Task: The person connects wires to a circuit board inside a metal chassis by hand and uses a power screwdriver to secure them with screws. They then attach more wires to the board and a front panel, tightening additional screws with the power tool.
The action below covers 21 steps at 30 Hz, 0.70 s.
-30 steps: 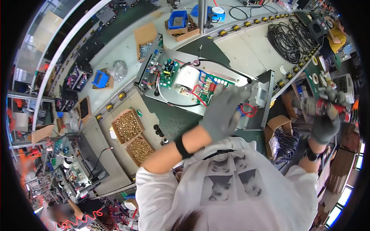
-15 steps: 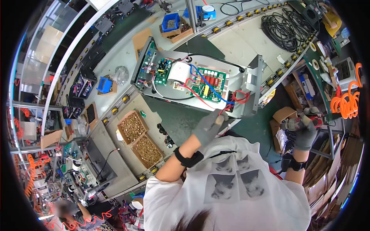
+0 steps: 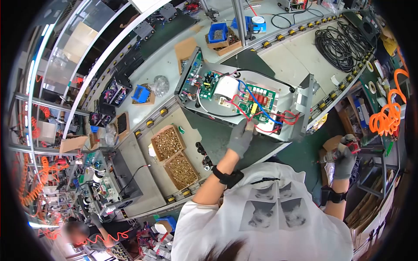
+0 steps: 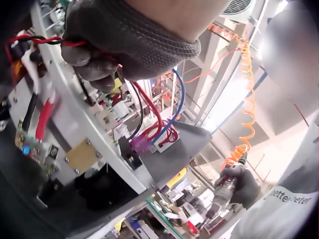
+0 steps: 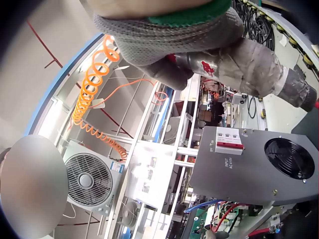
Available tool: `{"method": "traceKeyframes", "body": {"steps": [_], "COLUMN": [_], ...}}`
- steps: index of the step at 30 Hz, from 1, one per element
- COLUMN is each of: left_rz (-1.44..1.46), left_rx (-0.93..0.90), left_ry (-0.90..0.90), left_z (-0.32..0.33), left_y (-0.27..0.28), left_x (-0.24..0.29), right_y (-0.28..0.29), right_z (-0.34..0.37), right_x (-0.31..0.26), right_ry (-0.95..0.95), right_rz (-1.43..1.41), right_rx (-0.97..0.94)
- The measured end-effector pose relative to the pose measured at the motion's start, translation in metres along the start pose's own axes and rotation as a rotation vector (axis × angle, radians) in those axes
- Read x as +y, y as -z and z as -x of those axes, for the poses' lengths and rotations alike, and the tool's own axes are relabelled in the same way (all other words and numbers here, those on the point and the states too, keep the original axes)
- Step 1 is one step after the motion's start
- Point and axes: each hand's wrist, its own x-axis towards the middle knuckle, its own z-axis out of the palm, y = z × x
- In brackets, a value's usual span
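My left hand (image 3: 241, 138) clasps wires (image 4: 49, 41), right hand (image 3: 345, 164) a tool (image 5: 239, 67); boxes (image 3: 179, 136) by the worktop's (image 3: 146, 182) near edge hold brassy bits (image 3: 181, 172).

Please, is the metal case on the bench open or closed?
Open: in the head view, no cover lies over the case; its circuit boards and white cylinder show from above.

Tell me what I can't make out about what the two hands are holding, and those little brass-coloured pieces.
Left wrist view: the stretch of red and black wires inside the left hand, covered by its fingers.
Right wrist view: the power tool's grip, covered by the right hand.
Head view: the brass-coloured pieces, too small to identify.
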Motion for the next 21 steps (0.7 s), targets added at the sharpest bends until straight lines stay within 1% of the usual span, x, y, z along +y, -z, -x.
{"method": "traceKeyframes", "body": {"steps": [1,2,4,6,8,9,10,11,12,13,14,15,16,18,19,21], "left_rz": [0.331,0.331,0.551,0.499,-0.094,-0.16,-0.267,-0.367,-0.423,-0.475,-0.483,-0.614,-0.603,-0.898,-0.899,-0.898], "left_rx": [-0.077,-0.073,-0.062,-0.067,-0.04,-0.09,-0.071,-0.062,-0.111,-0.154,-0.192,-0.303,-0.324,-0.548,-0.542,-0.478], "left_ry": [-0.043,-0.042,-0.068,-0.067,-0.274,-0.236,-0.285,-0.335,-0.342,-0.313,-0.29,-0.184,-0.189,0.039,0.045,0.242], "left_z": [-0.002,-0.002,0.0,-0.002,0.012,0.021,0.029,0.037,0.042,0.048,0.05,0.05,0.052,0.055,0.056,0.057], "left_y": [-0.001,-0.004,-0.01,-0.009,-0.008,-0.002,0.002,0.005,0.011,0.016,0.02,0.025,0.028,0.031,0.03,0.031], "left_x": [0.001,0.008,0.029,0.027,0.024,0.022,0.021,0.019,0.015,0.009,-0.01,-0.018,-0.028,-0.048,-0.056,-0.073], "right_y": [-0.006,-0.011,-0.018,-0.023,-0.025,-0.012,-0.002,-0.02,-0.017,-0.006,0.0,0.013,0.025,0.038,0.046,0.06], "right_z": [0.001,0.001,-0.001,-0.006,-0.012,-0.02,-0.027,-0.021,-0.026,-0.032,-0.037,-0.045,-0.051,-0.06,-0.065,-0.077], "right_x": [-0.002,-0.003,-0.007,-0.008,0.0,0.01,0.017,0.005,0.015,0.023,0.03,0.043,0.053,0.067,0.078,0.097], "right_ry": [-0.031,-0.062,-0.091,-0.117,0.0,-0.046,-0.147,-0.21,-0.185,-0.213,-0.215,-0.218,-0.22,-0.234,-0.238,-0.236], "right_rz": [0.008,0.018,0.003,-0.013,0.063,0.076,0.021,0.063,0.069,0.086,0.11,0.092,0.086,0.166,0.165,0.219], "right_rx": [-0.01,-0.021,-0.037,-0.044,-0.013,0.019,-0.026,-0.007,0.061,0.065,0.103,0.117,0.103,0.143,0.136,0.102]}}
